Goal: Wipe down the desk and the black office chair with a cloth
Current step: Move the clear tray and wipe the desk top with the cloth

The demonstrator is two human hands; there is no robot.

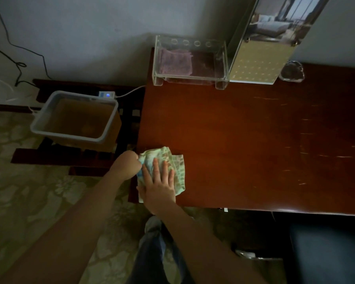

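Pale green-and-white patterned cloth [179, 171] lies crumpled on the reddish-brown polished wooden desk [244, 140], at the desktop's 7 o'clock corner, reaching the desk's left edge. Right hand [160, 185] lies flat on top of it, palm down, fingers straight and a bit spread, pointing approx. 12 o'clock; it presses, no pinch. Left hand [129, 163] sits at the cloth's 9 o'clock, touching its edge w/ wrist bent. Its fingers are tucked out of sight, so can't tell if it grips the cloth or only butts against it.

Dark padded seat of the black office chair [328, 253] shows at the frame's 4–5 o'clock, below the desk's front edge and well apart from both hands.

At the desk's back edge, approx. 11 o'clock, stands a clear acrylic tray on short feet [221, 64] w/ a folded purple towel [176, 61] inside. Just at the tray's 3 o'clock is an upright gold dotted panel w/ a room photo on top [258, 64], and beside that a clear glass ashtray [292, 71].

Off the desk at 9 o'clock, a grey-rimmed rectangular tub [74, 95] rests on a dark wooden slatted rack [49, 155]. A white power strip w/ blue light [107, 94] lies behind the tub. Green floral carpet [29, 181] covers the floor; a blue-jeans leg [154, 242] shows at 6 o'clock.
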